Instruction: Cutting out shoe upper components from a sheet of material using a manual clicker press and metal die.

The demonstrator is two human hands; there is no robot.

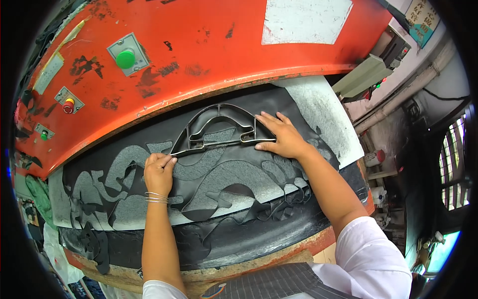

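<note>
wall sign (pixel 422 21) with orange characters (teal below), pale label (pixel 49 74) on red machine (pixel 209 50), print too small

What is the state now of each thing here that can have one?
Metal frame: lying on the black sheet, arch toward the red machine.
Left hand: fingers curled at the frame's left tip, grip unclear.
Right hand: spread around the frame's right end.
Black sheet: cut through with curved openings.
Pale board: partly covered.
Red machine: paint scuffed.
Large green button: pressed or not, unclear.

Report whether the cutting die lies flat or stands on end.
Flat: the metal cutting die shows its whole arched outline over the black sheet.
</note>
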